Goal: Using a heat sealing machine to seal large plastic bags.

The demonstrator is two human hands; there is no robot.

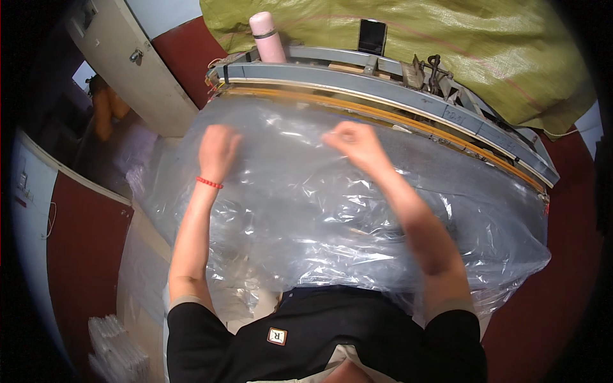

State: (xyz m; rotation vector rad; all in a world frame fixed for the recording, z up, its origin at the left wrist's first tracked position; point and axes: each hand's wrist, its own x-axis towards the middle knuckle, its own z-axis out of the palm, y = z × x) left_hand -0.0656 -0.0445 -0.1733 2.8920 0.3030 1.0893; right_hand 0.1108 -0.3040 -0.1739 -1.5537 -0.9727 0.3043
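Observation:
A large sheet of clear plastic film (pixel 290 198) lies in front of me, wrinkled and shiny toward my body and smoother toward the machine. Over its far left part is my left hand (pixel 218 150), with a red bead bracelet at the wrist. Its fingers curl downward and are smeared by motion. My right hand (pixel 357 142) hovers above the far middle of the film, thumb and fingers drawn together in a pinch. Whether film is caught between those fingertips is too blurred to see.
Beyond the film runs a long grey metal bar (pixel 357 78) with an orange strip (pixel 408 122). A pink bottle (pixel 267 38), a dark phone (pixel 371 37) and a metal clamp (pixel 433 73) are behind it. An open door (pixel 131 64) stands left; stacked clear bags (pixel 115 348) lie lower left.

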